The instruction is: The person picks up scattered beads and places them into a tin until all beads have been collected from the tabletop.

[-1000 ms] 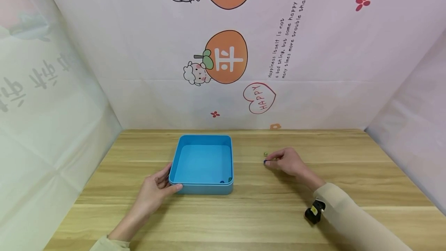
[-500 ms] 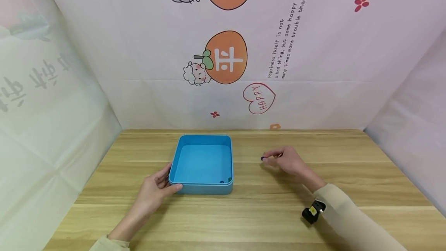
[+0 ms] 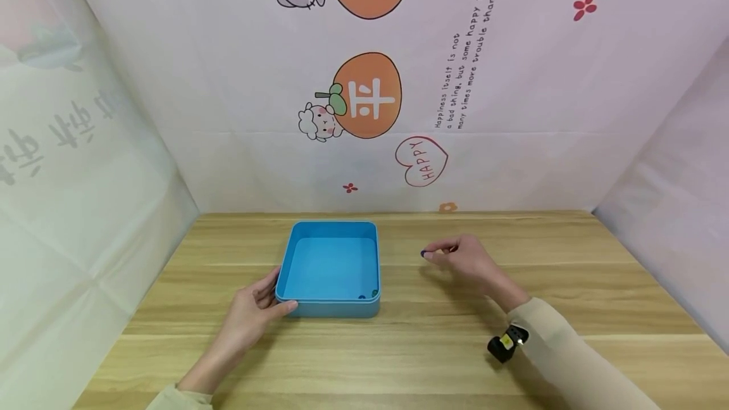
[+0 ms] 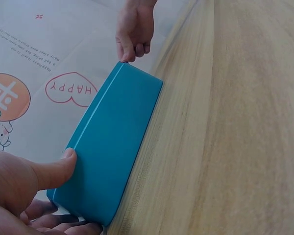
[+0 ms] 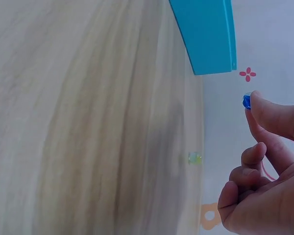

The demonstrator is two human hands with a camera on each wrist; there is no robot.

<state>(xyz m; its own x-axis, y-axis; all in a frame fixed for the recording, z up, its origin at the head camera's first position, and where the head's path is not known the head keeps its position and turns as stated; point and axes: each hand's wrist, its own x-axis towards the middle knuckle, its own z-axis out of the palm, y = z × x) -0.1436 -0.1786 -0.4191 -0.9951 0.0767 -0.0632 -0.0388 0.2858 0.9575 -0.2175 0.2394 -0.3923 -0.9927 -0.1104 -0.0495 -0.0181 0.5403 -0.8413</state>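
Note:
A blue glass marble [image 5: 246, 101] is pinched between the thumb and index finger of my right hand [image 3: 464, 259], raised above the table right of the box. My left hand [image 3: 250, 315] grips the near left corner of an open blue plastic box [image 3: 336, 309], thumb on the front wall near the rim and fingers round the side. Inside the box's near right corner lie a dark blue marble [image 3: 362, 297] and a green marble [image 3: 374, 293]. A pale yellow-green marble [image 5: 195, 157] rests on the table in the right wrist view; my right hand hides it in the head view.
Everything stands on a wood-grain table [image 3: 387, 359]. A white printed cloth [image 3: 256, 169] hangs behind it, with more white cloth at both sides. A small black camera [image 3: 504, 343] is worn at the right sleeve.
My right hand has lifted the blue marble off the table and carried it slightly left and away from me. The left hand and the box stay in place.

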